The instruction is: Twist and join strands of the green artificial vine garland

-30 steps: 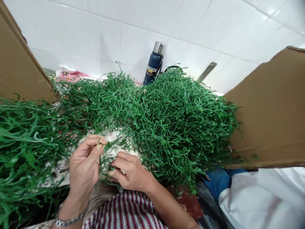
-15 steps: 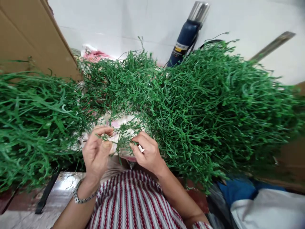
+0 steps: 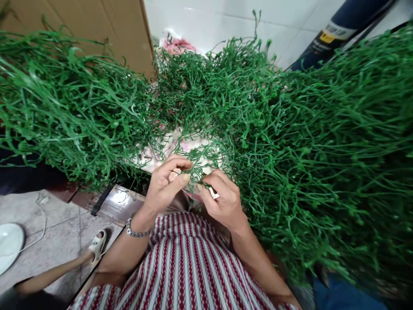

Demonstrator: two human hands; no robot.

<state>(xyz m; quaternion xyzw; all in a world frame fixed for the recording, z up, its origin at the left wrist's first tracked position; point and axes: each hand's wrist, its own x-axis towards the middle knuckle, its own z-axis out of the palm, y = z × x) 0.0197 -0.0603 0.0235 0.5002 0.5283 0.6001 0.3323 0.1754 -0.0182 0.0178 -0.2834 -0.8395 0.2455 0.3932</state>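
My left hand point(image 3: 169, 185) pinches a thin green plant stem point(image 3: 196, 165) between thumb and forefinger, just over the cloth-covered work surface. Close beside it, my right hand point(image 3: 224, 198) is closed on the same small bunch of stems, which look like artificial greenery. A white band point(image 3: 213, 193) wraps one of its fingers. The fingertips nearly meet, and the exact grip points are partly hidden. Under the hands shows a pale, pink-patterned cloth point(image 3: 148, 155). A large heap of green stems point(image 3: 309, 163) lies to the right of my right hand.
Another heap of stems point(image 3: 80, 107) lies at the left, by a cardboard box point(image 3: 119, 34). A dark blue flask point(image 3: 325, 43) leans at the back right. Lower left, another person's foot in a sandal point(image 3: 97, 246) rests on the floor near a white round object point(image 3: 9, 245).
The view has swung left and down, bringing the floor and another person's foot into sight. My hands have come closer together around the stems.
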